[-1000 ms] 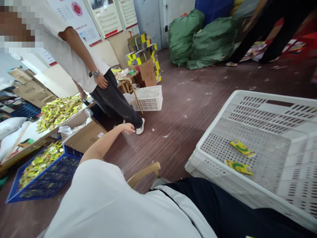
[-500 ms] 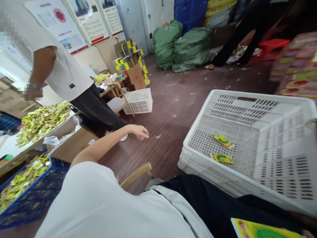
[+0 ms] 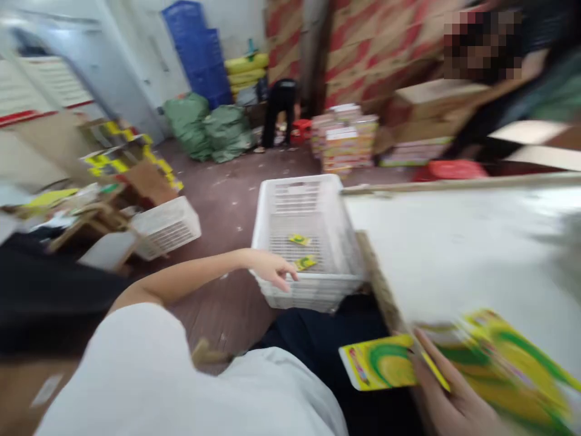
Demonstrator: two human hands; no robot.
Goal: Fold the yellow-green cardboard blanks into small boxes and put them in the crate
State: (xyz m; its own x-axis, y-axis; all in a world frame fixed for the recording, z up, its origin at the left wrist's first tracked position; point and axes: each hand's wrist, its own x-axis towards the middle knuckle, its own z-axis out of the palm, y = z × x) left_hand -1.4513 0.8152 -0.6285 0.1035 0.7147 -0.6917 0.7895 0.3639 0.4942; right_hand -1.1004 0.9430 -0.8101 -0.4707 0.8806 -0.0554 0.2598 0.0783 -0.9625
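Note:
My left hand [image 3: 272, 268] reaches out at the near rim of the white plastic crate [image 3: 313, 283], fingers loosely bent and apart, with nothing in them. Inside the crate lie two small yellow-and-green packets [image 3: 300, 240]. At the lower right, my right hand [image 3: 454, 396] grips flat yellow-and-green packets [image 3: 379, 363]; one juts out to the left over my lap and another shows edge-on between the fingers. Larger yellow-and-green packs [image 3: 517, 363] lie just beyond this hand, blurred, so I cannot tell whether it touches them.
A white-topped table [image 3: 476, 236] fills the right side. Another white crate [image 3: 167, 227] stands by a chair at left. Green sacks [image 3: 229, 133] and stacked blue crates [image 3: 195, 54] are at the back. One person bends over there [image 3: 281, 112]; another is at upper right.
My view has swung right, bringing the table and my right hand with its packets into sight. My left hand has come from over the floor to the crate's rim.

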